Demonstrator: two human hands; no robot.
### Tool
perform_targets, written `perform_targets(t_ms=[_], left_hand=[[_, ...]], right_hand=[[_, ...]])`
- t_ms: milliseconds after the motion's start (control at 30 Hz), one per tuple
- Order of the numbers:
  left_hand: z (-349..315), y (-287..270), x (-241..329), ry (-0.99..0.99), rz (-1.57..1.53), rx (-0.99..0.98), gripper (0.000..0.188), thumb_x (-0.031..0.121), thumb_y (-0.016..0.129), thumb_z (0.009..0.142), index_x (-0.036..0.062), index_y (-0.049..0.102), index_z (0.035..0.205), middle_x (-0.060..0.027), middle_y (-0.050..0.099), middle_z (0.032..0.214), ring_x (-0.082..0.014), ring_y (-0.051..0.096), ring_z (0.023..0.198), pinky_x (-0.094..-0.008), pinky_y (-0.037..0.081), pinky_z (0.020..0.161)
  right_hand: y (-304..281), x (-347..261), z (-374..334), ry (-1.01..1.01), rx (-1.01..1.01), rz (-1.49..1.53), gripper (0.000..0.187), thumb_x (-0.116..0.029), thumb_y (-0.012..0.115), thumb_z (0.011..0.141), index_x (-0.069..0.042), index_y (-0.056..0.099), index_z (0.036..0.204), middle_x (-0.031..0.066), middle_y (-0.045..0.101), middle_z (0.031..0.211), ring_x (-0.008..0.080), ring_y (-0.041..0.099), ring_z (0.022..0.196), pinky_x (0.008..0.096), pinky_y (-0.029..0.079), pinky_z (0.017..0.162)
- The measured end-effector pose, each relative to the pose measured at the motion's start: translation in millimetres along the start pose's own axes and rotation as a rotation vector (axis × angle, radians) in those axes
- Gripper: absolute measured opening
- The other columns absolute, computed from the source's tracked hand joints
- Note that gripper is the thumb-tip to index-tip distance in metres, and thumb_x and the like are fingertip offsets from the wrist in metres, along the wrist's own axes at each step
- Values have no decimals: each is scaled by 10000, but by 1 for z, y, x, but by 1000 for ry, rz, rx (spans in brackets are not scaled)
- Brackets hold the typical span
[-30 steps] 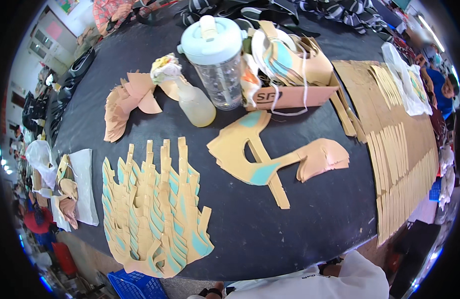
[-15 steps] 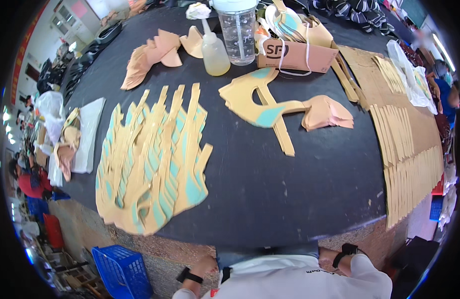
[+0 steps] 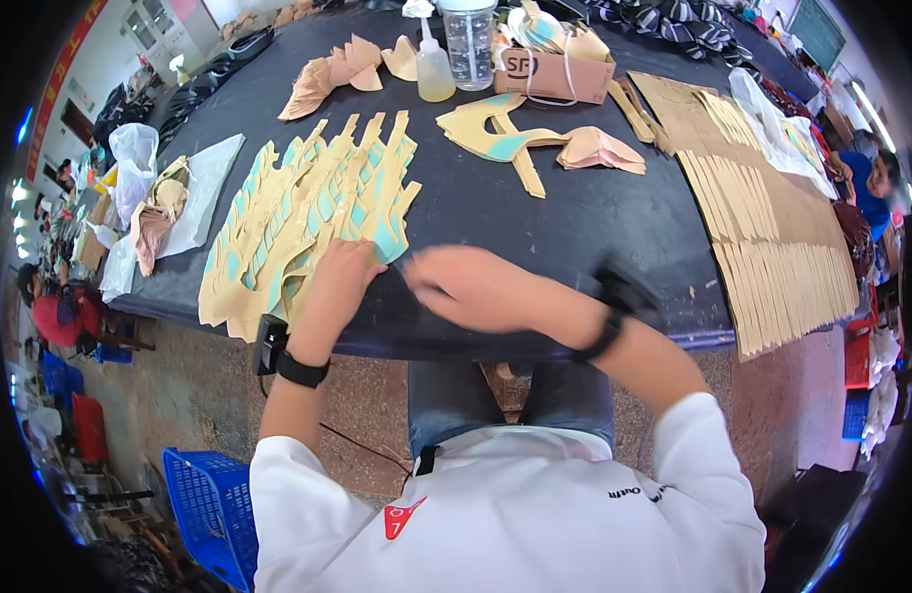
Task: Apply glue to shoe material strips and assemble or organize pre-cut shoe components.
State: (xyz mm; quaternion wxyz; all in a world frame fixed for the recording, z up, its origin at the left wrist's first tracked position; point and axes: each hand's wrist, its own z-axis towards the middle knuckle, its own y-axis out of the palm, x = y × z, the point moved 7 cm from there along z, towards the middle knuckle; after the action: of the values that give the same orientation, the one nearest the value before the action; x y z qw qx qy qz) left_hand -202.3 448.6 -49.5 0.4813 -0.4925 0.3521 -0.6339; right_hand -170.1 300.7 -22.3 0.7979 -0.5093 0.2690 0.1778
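My left hand (image 3: 345, 275) rests at the near right end of a fanned row of flat, cut fabric panels (image 3: 278, 232), pale yellow with teal patches. Its fingers are bent and pressed together on the edge of the rightmost panel; the fingertips are partly hidden. Smeared by motion, my right hand (image 3: 466, 285) hovers over the dark table (image 3: 565, 247) just right of the row, and its fingers cannot be made out. Beyond it lies a separate yellow-and-teal panel (image 3: 476, 128) across a narrow strip, with a stack of pink cup-shaped pieces (image 3: 599, 150) at its right end.
At the back stand a squeeze bottle (image 3: 435, 71), a clear drinking cup (image 3: 469, 49) and a filled cardboard box (image 3: 555, 77). Yellow strips (image 3: 782, 287) lie on cardboard at the right. Pink pieces (image 3: 328, 77) lie far left. A blue basket (image 3: 209, 504) stands on the floor.
Both hands have come up from beside my body to over the table. The left has reached the fanned panels. The whole view has shifted, showing more of my body and arms.
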Motion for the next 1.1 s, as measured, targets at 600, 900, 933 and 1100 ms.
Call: perform_targets(t_ms=[600,900,933,1100], left_hand=[[16,-132,44,-170,-697,820,174,121,475,940,-22,571,919,-126,652,837,-135,623,756,-285,489,637],[22,-51,91,-380,-1374,606,147,52,501,896,-27,476,1018,-146,637,918,-246,664,806,-315,543,701],[16,-33,93,-447,-1390,506,148,48,512,887,-23,468,1008,-135,636,909,-242,666,770,-317,548,698],[-8,37,95,-586,-839,7,222,88,580,851,-13,456,1005,-102,618,847,-258,629,641,-352,497,599]], right_hand=[[48,42,33,0,260,-640,130,-155,555,753,-69,641,798,94,589,812,250,555,839,356,400,733],[-59,23,-61,104,198,2021,897,-764,224,821,-89,318,1404,93,400,1386,306,470,1199,510,455,891],[-67,26,-77,202,313,2001,836,-710,271,853,-79,322,1398,101,443,1343,304,505,1158,496,470,873],[-95,52,-170,955,510,641,643,-409,486,928,43,319,1353,202,568,1160,311,619,978,387,508,811]])
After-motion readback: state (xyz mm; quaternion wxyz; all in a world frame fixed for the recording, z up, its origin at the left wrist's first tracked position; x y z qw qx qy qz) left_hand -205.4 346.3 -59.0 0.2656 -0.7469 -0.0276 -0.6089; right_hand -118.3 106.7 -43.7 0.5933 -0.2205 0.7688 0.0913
